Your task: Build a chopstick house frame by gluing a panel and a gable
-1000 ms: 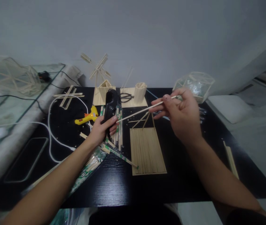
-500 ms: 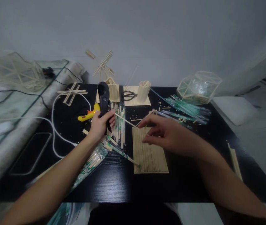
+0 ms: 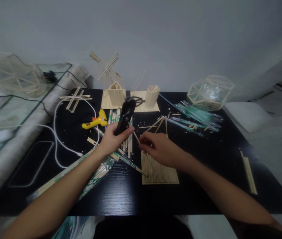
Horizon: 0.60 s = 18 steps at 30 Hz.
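Observation:
My left hand is wrapped round a black cutter tool, held upright over a row of wooden sticks. My right hand is closed in a pinch on a thin wooden stick that slants up toward the cutter. It hovers over the far end of a flat panel of glued sticks lying on the black table. A small triangular stick frame rises just behind the panel.
A yellow glue gun with a white cord lies to the left. Small stick models, a windmill and black scissors stand at the back. A clear faceted container, green-tinted wrappers and loose sticks are right.
My right hand came down from high at the right to the panel's far end, close to my left hand. The long stick is gone from it. The cutter tilted to the right.

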Tool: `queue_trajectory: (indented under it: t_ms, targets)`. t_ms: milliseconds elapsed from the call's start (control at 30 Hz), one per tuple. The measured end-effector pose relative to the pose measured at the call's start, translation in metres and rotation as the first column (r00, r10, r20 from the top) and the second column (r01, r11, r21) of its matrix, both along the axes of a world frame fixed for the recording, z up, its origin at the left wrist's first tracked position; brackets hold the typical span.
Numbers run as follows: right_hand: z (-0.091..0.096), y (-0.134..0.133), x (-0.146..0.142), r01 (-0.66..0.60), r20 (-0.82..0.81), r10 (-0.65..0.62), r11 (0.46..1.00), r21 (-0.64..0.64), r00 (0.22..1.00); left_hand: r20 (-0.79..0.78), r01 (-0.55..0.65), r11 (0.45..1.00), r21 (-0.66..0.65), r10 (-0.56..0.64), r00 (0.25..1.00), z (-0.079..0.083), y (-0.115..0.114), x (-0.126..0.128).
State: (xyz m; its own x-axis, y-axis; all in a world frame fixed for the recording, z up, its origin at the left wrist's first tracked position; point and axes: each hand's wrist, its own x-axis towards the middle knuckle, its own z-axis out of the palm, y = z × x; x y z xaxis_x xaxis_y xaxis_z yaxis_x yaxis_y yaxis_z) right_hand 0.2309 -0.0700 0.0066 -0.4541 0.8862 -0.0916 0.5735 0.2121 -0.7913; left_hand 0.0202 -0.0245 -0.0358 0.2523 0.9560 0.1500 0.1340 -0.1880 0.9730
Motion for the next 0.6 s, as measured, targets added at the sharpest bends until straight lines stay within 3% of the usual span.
queue_trajectory:
  t_ms: [233, 433, 600]
  targets:
    - [0.009, 0.006, 0.007, 0.09, -0.185, -0.066, 0.988, 0.124, 0.98, -0.063, -0.102, 0.986, 0.128, 0.111, 0.992, -0.002, 0.001, -0.003]
    - [0.035, 0.002, 0.02, 0.266, -0.385, -0.162, 0.935, 0.234, 0.909, -0.164, -0.088, 0.963, 0.256, 0.133, 0.977, -0.007, 0.002, -0.007]
    - [0.054, -0.006, 0.029, 0.311, -0.478, -0.159, 0.914, 0.259, 0.864, -0.277, -0.028, 0.948, 0.316, 0.12, 0.953, -0.008, 0.001, -0.005]
